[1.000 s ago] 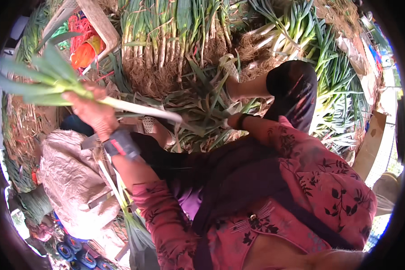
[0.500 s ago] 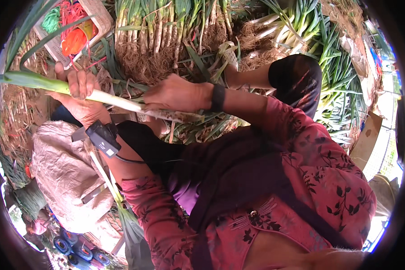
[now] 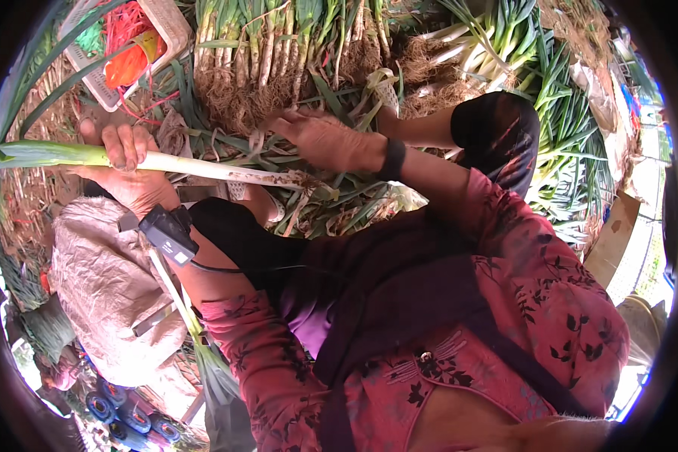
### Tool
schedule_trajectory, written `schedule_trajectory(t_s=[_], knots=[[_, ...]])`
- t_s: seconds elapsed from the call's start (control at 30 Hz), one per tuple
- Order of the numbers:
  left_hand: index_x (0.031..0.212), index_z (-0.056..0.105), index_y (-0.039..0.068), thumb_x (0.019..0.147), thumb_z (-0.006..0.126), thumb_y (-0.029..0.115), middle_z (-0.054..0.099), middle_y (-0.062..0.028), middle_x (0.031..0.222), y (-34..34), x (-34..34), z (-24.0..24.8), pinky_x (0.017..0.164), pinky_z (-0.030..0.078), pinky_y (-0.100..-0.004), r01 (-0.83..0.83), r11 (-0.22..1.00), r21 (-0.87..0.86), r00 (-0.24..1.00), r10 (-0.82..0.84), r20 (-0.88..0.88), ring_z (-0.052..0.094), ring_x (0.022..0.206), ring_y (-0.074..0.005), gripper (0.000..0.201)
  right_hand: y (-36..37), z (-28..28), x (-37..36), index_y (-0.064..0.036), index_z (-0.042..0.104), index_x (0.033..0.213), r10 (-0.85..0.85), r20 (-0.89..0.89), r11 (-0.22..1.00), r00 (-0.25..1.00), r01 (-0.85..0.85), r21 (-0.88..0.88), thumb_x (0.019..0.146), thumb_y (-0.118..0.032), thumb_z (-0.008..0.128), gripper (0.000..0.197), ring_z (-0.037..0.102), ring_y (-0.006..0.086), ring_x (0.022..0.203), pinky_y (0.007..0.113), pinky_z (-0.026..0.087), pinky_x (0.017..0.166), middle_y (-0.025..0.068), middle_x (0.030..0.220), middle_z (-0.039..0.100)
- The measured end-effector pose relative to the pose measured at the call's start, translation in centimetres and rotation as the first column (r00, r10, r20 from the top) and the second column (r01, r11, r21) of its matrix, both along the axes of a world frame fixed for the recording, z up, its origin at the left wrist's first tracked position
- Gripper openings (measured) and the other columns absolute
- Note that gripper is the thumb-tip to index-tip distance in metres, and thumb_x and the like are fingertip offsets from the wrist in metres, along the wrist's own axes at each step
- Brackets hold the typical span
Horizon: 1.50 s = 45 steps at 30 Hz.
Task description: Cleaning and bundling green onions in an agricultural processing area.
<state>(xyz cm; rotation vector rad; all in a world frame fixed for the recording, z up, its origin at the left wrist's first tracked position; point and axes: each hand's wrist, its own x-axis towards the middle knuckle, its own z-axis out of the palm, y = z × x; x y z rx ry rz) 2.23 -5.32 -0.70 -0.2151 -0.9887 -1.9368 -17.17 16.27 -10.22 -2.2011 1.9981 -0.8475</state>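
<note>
A leek [image 3: 211, 167] lies almost level across the left of the view, its green leaves to the left and its dirty root end to the right. My left hand [image 3: 137, 181] is closed round it where the green turns white. My right hand [image 3: 330, 143] is above and beyond the root end, apart from the shaft. Its fingertips are smeared by motion, so whether they pinch anything does not show. Loose peeled leaves [image 3: 339, 215] lie under the root end, in front of my lap.
Unpeeled leeks with bushy roots [image 3: 237, 83] stand bundled at the back. White-stemmed leeks [image 3: 474, 56] lie at the back right. A plastic basket [image 3: 175, 34] with coloured ties is at the back left. A pale sack [image 3: 113, 286] sits left of my knee.
My right hand has come off the lower shaft and moved right and away from me. The root end shows uncovered now. The leek has levelled out a little in my left hand.
</note>
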Motion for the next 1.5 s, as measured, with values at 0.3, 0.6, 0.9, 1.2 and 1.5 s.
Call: schedule_trajectory(t_s=[0.3,0.6,0.9,1.2,1.5], knots=[[0.102,0.057,0.013,0.089,0.037,0.078,0.046,0.0042,0.066,3.4,-3.3,1.2,0.054,0.035,-0.0216,-0.626,0.774,0.098,0.747,0.559,0.361,0.037,0.054,-0.0074,0.069,-3.9,0.4,5.6,0.0005,0.056,0.099,-0.053,0.604,0.896,0.796,0.305,-0.324,0.098,-0.014,0.055,0.015,0.060,0.0388,0.073,0.045,0.047,0.064,0.0217,0.083,0.058],[0.095,0.057,0.011,0.087,0.043,0.076,0.039,0.0037,0.055,1.9,-1.9,0.3,0.046,0.030,-0.0229,-0.213,0.972,0.100,0.968,0.197,0.153,0.033,0.048,-0.0089,0.067,-8.2,-2.3,4.1,0.0005,0.060,0.082,-0.107,0.887,0.979,0.450,-0.109,0.173,0.097,-0.022,0.057,0.027,0.057,0.0222,0.057,0.037,0.044,0.054,0.0149,0.061,0.056],[0.093,0.062,0.009,0.083,0.052,0.076,0.037,0.0046,0.050,1.4,-0.4,0.8,0.045,0.028,-0.0218,-0.103,0.984,0.148,0.992,0.090,0.092,0.031,0.045,-0.0080,0.068,-1.6,1.0,1.4,-0.0026,0.064,0.104,0.032,0.941,0.988,0.336,-0.155,0.022,0.099,-0.025,0.058,0.023,0.061,0.0150,0.070,0.030,0.050,0.063,0.0059,0.086,0.066],[0.058,0.047,0.015,0.083,0.049,0.078,0.034,0.0045,0.050,0.2,0.6,-0.5,0.046,0.028,-0.0235,-0.080,0.985,0.156,0.993,0.065,0.098,0.034,0.048,-0.0094,0.068,-1.3,2.6,3.8,-0.0020,0.065,0.110,0.064,0.391,0.996,0.918,-0.033,-0.086,0.091,-0.011,0.065,0.021,0.067,0.0224,0.077,0.034,0.054,0.069,0.0123,0.088,0.068],[0.052,0.038,0.017,0.082,0.048,0.080,0.032,0.0042,0.050,0.3,0.3,-0.4,0.045,0.029,-0.0234,-0.098,0.983,0.155,0.986,0.076,0.145,0.035,0.049,-0.0100,0.071,-1.3,2.2,3.8,-0.0019,0.065,0.106,0.226,0.679,0.974,0.699,-0.145,-0.175,0.092,-0.010,0.063,0.016,0.068,0.0245,0.077,0.035,0.054,0.070,0.0134,0.093,0.069]])
